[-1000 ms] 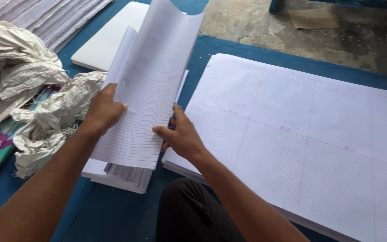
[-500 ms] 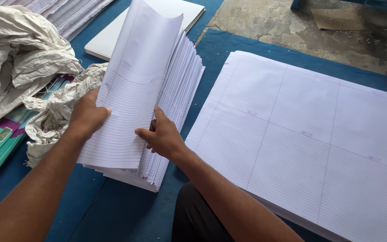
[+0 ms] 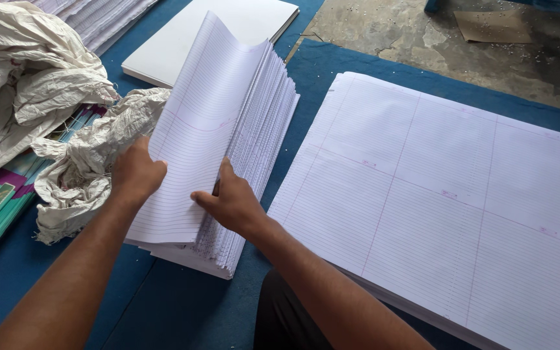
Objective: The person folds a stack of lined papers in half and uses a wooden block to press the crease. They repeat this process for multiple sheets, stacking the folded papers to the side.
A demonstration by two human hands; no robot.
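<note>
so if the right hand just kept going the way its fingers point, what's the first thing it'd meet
The right hand points up and left, already against the fanned stack of ruled sheets. Going on, it would push into those lifted pages; the left hand lies just beyond, though depth is unclear.
</note>
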